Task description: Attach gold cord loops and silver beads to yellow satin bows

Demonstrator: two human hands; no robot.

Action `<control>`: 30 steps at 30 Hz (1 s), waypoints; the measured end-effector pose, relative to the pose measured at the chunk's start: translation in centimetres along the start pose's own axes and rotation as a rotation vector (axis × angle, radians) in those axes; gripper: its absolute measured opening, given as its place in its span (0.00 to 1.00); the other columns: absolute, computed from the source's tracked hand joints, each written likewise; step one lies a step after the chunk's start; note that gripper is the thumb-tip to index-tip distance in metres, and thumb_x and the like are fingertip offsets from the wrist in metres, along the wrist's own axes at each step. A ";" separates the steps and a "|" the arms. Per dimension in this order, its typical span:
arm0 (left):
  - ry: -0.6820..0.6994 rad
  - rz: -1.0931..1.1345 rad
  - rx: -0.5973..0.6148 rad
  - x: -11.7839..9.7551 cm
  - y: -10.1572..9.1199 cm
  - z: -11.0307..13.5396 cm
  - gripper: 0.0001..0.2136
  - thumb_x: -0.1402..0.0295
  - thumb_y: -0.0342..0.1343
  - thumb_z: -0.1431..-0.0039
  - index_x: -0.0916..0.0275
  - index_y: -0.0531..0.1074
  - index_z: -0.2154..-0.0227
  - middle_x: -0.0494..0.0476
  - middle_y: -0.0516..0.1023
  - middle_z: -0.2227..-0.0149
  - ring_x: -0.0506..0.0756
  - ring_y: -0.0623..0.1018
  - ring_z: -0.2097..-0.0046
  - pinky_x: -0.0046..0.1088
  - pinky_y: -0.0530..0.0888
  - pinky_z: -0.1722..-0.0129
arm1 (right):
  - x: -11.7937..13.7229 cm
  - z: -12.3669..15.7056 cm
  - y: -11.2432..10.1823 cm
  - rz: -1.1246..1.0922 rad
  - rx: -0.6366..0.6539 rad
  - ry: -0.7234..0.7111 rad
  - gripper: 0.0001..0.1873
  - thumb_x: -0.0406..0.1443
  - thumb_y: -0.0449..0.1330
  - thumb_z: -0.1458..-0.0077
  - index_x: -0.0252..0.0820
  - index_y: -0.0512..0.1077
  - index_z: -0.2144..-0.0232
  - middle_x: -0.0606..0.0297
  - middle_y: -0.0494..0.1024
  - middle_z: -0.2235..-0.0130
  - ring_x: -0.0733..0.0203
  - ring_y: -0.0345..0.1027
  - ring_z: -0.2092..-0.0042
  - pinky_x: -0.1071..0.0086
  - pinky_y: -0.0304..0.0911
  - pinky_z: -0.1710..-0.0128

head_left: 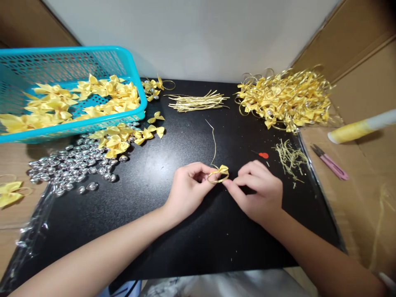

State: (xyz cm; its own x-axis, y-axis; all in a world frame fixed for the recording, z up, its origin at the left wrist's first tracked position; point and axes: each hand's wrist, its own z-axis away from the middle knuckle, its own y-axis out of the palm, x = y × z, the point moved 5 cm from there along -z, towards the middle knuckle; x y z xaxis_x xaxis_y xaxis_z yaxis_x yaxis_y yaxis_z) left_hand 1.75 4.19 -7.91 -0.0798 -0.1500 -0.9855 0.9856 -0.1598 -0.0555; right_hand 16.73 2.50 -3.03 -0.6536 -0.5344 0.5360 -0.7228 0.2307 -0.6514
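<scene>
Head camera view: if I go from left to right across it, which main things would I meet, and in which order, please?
Teal basket → left hand → gold ring with yellow bow → right hand → cord scraps → pink-handled snips.

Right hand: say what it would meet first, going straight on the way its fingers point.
Probably the gold ring with its yellow bow, held by the left hand; the right hand is so near that it may already touch.
</scene>
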 end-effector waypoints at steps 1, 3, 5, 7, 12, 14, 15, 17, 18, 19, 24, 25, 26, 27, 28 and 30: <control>-0.013 0.017 -0.004 0.0 0.0 0.0 0.07 0.66 0.64 0.48 0.65 0.79 0.71 0.58 0.82 0.70 0.52 0.78 0.71 0.27 0.73 0.71 | 0.3 0.1 0.2 0.018 0.023 -0.031 0.09 0.34 0.62 0.44 0.44 0.74 0.77 0.68 0.70 0.78 0.65 0.62 0.75 0.68 0.58 0.73; -0.009 0.023 -0.010 0.0 0.0 -0.1 0.06 0.67 0.64 0.49 0.65 0.79 0.72 0.56 0.82 0.72 0.52 0.77 0.72 0.26 0.73 0.71 | 0.7 0.4 0.6 0.093 0.073 -0.068 0.06 0.34 0.60 0.42 0.44 0.78 0.65 0.68 0.73 0.77 0.64 0.63 0.75 0.66 0.57 0.71; 0.014 -0.021 -0.016 -0.2 0.0 0.0 0.04 0.69 0.62 0.49 0.65 0.78 0.74 0.54 0.80 0.74 0.51 0.75 0.73 0.25 0.72 0.72 | 0.5 0.6 1.0 0.178 0.099 -0.044 0.10 0.34 0.58 0.40 0.42 0.77 0.57 0.66 0.74 0.76 0.63 0.64 0.74 0.65 0.56 0.69; 0.047 -0.093 -0.011 -0.4 0.1 0.1 0.03 0.72 0.61 0.49 0.64 0.77 0.75 0.53 0.78 0.76 0.50 0.73 0.74 0.24 0.70 0.73 | 0.0 0.6 1.2 0.196 0.110 0.019 0.12 0.35 0.58 0.39 0.39 0.77 0.56 0.64 0.74 0.74 0.62 0.65 0.72 0.64 0.56 0.67; 0.087 -0.162 0.014 -0.7 0.3 0.3 0.04 0.72 0.60 0.48 0.65 0.77 0.76 0.52 0.76 0.76 0.49 0.72 0.73 0.24 0.68 0.73 | -0.8 0.2 1.4 0.006 0.165 0.150 0.07 0.32 0.58 0.41 0.42 0.78 0.68 0.65 0.73 0.73 0.61 0.66 0.68 0.64 0.57 0.66; 0.065 -0.126 0.030 -0.7 0.3 0.3 0.04 0.70 0.60 0.48 0.65 0.77 0.75 0.53 0.77 0.75 0.50 0.73 0.73 0.24 0.68 0.72 | -0.8 -0.1 1.2 -0.092 0.130 0.174 0.08 0.30 0.58 0.42 0.42 0.76 0.70 0.66 0.71 0.74 0.62 0.64 0.69 0.65 0.58 0.68; 0.047 -0.095 0.037 -0.6 0.3 0.2 0.05 0.70 0.61 0.48 0.65 0.77 0.75 0.53 0.77 0.75 0.50 0.73 0.72 0.25 0.68 0.72 | -0.8 -0.2 1.1 -0.141 0.107 0.181 0.08 0.30 0.58 0.42 0.43 0.76 0.71 0.66 0.70 0.74 0.62 0.63 0.70 0.66 0.58 0.69; -0.001 -0.010 0.048 -0.4 0.2 0.1 0.05 0.69 0.61 0.48 0.65 0.77 0.75 0.53 0.77 0.75 0.50 0.73 0.72 0.25 0.68 0.72 | -0.8 -0.4 0.9 -0.248 0.109 0.196 0.07 0.30 0.58 0.42 0.43 0.74 0.72 0.67 0.68 0.74 0.62 0.61 0.69 0.66 0.59 0.68; -0.027 0.042 0.048 -0.3 0.1 0.1 0.05 0.68 0.62 0.49 0.65 0.77 0.75 0.53 0.77 0.75 0.50 0.73 0.72 0.25 0.69 0.71 | -0.8 -0.4 0.9 -0.305 0.140 0.202 0.08 0.30 0.58 0.42 0.43 0.73 0.72 0.67 0.68 0.73 0.62 0.61 0.69 0.66 0.59 0.67; -0.052 0.094 0.044 -0.2 0.0 0.0 0.05 0.68 0.63 0.50 0.65 0.78 0.75 0.53 0.78 0.75 0.50 0.74 0.72 0.25 0.69 0.70 | -0.7 -0.4 0.9 -0.361 0.184 0.203 0.08 0.30 0.57 0.42 0.43 0.72 0.72 0.67 0.68 0.72 0.62 0.61 0.67 0.66 0.59 0.66; -0.147 0.291 -0.031 0.2 -0.7 -0.7 0.05 0.68 0.67 0.53 0.64 0.79 0.75 0.51 0.79 0.74 0.49 0.73 0.71 0.25 0.69 0.67 | -1.2 -0.2 0.1 -0.696 0.324 0.219 0.10 0.38 0.56 0.39 0.45 0.72 0.72 0.65 0.66 0.65 0.60 0.61 0.61 0.63 0.59 0.59; -0.160 0.320 -0.049 0.3 -0.8 -0.9 0.06 0.67 0.67 0.53 0.64 0.78 0.76 0.50 0.77 0.76 0.48 0.72 0.72 0.24 0.68 0.68 | -1.5 -0.3 -0.3 -0.801 0.296 0.250 0.11 0.40 0.56 0.39 0.45 0.71 0.72 0.64 0.66 0.65 0.59 0.61 0.61 0.63 0.59 0.59; -0.172 0.351 -0.058 0.4 -0.9 -1.0 0.06 0.67 0.67 0.53 0.64 0.78 0.77 0.49 0.76 0.78 0.47 0.70 0.73 0.24 0.67 0.69 | -1.9 -0.4 -0.5 -0.904 0.254 0.286 0.11 0.41 0.57 0.39 0.45 0.71 0.73 0.64 0.66 0.66 0.58 0.61 0.61 0.62 0.60 0.59; -0.183 0.383 -0.056 0.6 -1.0 -1.2 0.06 0.67 0.66 0.52 0.64 0.78 0.77 0.49 0.75 0.78 0.47 0.70 0.73 0.23 0.67 0.68 | -2.3 -0.6 -0.8 -0.997 0.202 0.319 0.12 0.42 0.58 0.41 0.45 0.70 0.74 0.64 0.65 0.67 0.58 0.61 0.60 0.62 0.60 0.58; -0.192 0.416 -0.046 0.7 -1.0 -1.3 0.06 0.67 0.66 0.52 0.64 0.78 0.77 0.49 0.75 0.77 0.47 0.70 0.72 0.23 0.67 0.67 | -2.6 -0.9 -1.1 -1.072 0.150 0.346 0.12 0.42 0.59 0.42 0.45 0.70 0.75 0.65 0.65 0.69 0.57 0.61 0.60 0.62 0.60 0.57; -0.208 0.481 -0.021 0.9 -0.9 -1.6 0.05 0.68 0.67 0.53 0.64 0.79 0.75 0.50 0.77 0.74 0.47 0.71 0.70 0.24 0.68 0.64 | -3.3 -1.3 -1.6 -1.165 0.073 0.383 0.11 0.41 0.62 0.46 0.46 0.69 0.77 0.65 0.63 0.72 0.57 0.62 0.60 0.62 0.61 0.54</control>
State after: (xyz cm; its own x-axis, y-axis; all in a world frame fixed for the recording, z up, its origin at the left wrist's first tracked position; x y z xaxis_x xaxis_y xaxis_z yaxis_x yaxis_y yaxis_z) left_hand 0.98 5.74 -9.04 0.3570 -0.3923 -0.8477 0.9207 -0.0057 0.3903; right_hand 19.74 4.94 -3.03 0.3418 -0.1143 0.9328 -0.9126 -0.2775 0.3004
